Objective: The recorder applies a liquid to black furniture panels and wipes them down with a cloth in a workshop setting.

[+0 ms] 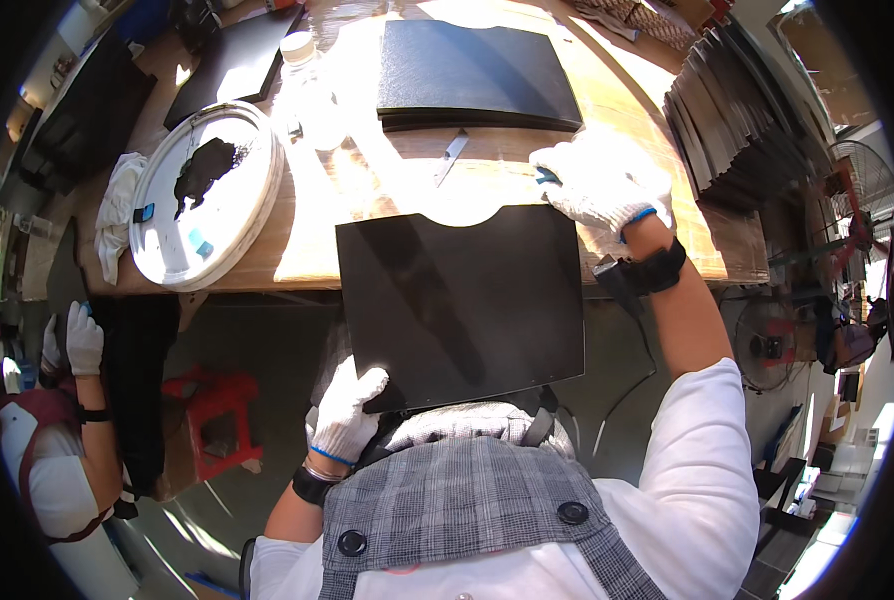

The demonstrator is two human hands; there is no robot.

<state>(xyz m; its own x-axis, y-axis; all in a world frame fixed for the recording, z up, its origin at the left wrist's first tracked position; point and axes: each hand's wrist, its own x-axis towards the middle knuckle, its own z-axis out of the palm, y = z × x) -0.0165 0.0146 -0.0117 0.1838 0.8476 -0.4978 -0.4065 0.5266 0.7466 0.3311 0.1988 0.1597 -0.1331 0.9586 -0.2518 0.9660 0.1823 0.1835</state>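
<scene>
A black flat panel (467,310) with a notched top edge lies tilted between my lap and the table's front edge. Its lower left corner is gripped by my left hand (343,415), thumb on top, in a white knitted glove. My right hand (607,185), also gloved and washed out by sunlight, is closed around a small blue piece (546,176) just above the panel's upper right corner. What the blue piece is cannot be made out. Beyond the panel, a utility knife (452,158) lies before a stack of similar black panels (477,75).
On the left of the table, a round white lid (147,250) carries a black smear (205,175), beside a white cloth (119,215). A clear bottle (299,52) stands behind. Many black sheets (742,120) stand at right. A co-worker's gloved hand (84,340) and a red stool (212,420) are at left.
</scene>
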